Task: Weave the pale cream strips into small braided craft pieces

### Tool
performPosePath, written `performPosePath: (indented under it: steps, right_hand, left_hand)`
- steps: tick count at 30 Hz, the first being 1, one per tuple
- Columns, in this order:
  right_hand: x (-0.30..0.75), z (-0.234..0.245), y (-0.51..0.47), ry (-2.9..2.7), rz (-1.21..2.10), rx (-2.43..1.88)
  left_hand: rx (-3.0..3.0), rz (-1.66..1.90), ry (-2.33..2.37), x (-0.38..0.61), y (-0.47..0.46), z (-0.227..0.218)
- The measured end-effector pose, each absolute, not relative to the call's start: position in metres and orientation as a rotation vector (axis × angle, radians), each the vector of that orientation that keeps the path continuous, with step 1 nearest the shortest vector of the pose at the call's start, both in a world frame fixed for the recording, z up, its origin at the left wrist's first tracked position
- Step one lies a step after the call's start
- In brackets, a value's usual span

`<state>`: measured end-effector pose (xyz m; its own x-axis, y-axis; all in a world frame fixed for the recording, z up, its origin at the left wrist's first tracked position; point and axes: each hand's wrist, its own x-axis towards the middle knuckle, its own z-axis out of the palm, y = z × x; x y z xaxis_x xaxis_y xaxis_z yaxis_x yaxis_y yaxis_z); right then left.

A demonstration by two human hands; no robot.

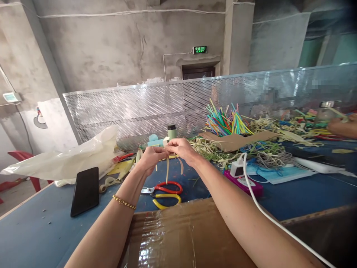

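Both my hands are raised over the blue table (41, 230), fingers pinched together on thin cream strips (167, 169) that hang down between them. My left hand (151, 157), with a gold bracelet on its wrist, grips the strips from the left. My right hand (182, 149) pinches their upper ends from the right. Below the hands lie red-handled scissors (164, 188) and yellow-handled pliers (166, 201).
A black phone (85, 190) and a white plastic bag (72, 158) lie left. A cardboard box (178, 238) sits near me. Coloured strips (225, 123), cardboard, a charger (238, 169) with white cable lie right. A perforated metal screen (139, 108) backs the table. Another person's hand (343, 126) is far right.
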<state>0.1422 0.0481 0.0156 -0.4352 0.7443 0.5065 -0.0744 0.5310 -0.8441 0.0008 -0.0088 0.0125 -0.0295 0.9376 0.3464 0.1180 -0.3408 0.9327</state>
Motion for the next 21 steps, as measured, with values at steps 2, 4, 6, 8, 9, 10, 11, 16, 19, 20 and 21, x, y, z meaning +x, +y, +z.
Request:
performPosePath:
  steps: [2,4,6,8,9,10,11,16,19,20,21]
  right_hand:
    - [0.141,0.016,0.047,-1.773,1.033,-0.607]
    - [0.14,0.017,0.046,-1.748,1.04,-0.639]
    - [0.138,0.017,0.045,-1.721,1.057,-0.653]
    - [0.137,0.016,0.044,-1.695,1.078,-0.656]
    - [0.137,0.016,0.043,-1.683,1.09,-0.657]
    - [0.136,0.016,0.043,-1.671,1.102,-0.661]
    - [0.136,0.015,0.043,-1.661,1.116,-0.666]
    - [0.135,0.013,0.045,-1.669,1.108,-0.757]
    - [0.135,0.011,0.051,-1.736,0.954,-0.799]
    - [0.135,0.01,0.053,-1.758,0.903,-0.793]
    - [0.136,0.01,0.055,-1.785,0.866,-0.775]
  left_hand:
    - [1.533,1.47,1.196,0.005,-0.01,0.013]
    - [1.527,1.483,1.235,0.008,-0.011,0.013]
    - [1.531,1.488,1.261,0.01,-0.011,0.013]
    - [1.539,1.493,1.274,0.01,-0.01,0.012]
    - [1.542,1.494,1.273,0.01,-0.01,0.012]
    - [1.545,1.494,1.268,0.009,-0.009,0.012]
    - [1.546,1.491,1.26,0.009,-0.009,0.012]
    - [1.531,1.475,1.17,0.006,-0.006,0.009]
    - [1.479,1.482,1.116,0.003,-0.003,0.006]
    - [1.45,1.496,1.105,0.001,-0.001,0.005]
    - [1.422,1.511,1.097,-0.001,0.0,0.005]
